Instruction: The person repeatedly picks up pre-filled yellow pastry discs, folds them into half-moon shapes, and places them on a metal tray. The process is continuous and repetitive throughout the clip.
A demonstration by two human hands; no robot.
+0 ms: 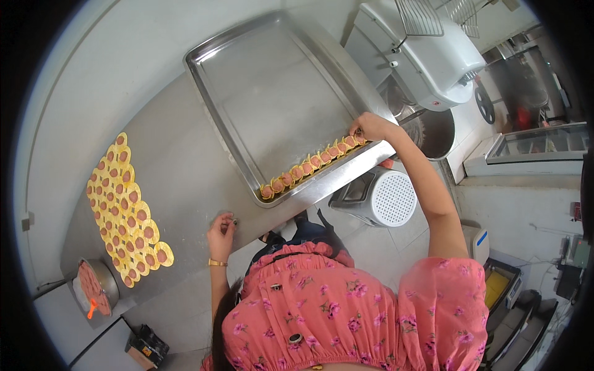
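A large metal tray (281, 93) lies on the steel table, with a row of small yellow-wrapped dumplings (316, 162) with pink meat filling along its near side. At the right end of that row, my right hand (373, 127) is closed on a dumpling, its fingertips partly hiding it. My left hand (221, 235) hovers by the table's front edge, left of the tray, with fingers curled together. A small dark spot shows at those fingers; what it is I cannot make out. Further left, overlapping yellow wrappers (132, 221), each topped with pink meat, lie spread in rows.
A metal bowl (110, 279) of pink minced meat with an orange-handled utensil (92, 308) stands at the table's left end. Beyond the tray's right side is a white mixer (427, 59) with a metal bowl. A round perforated white stool (395, 198) sits below the table's right edge.
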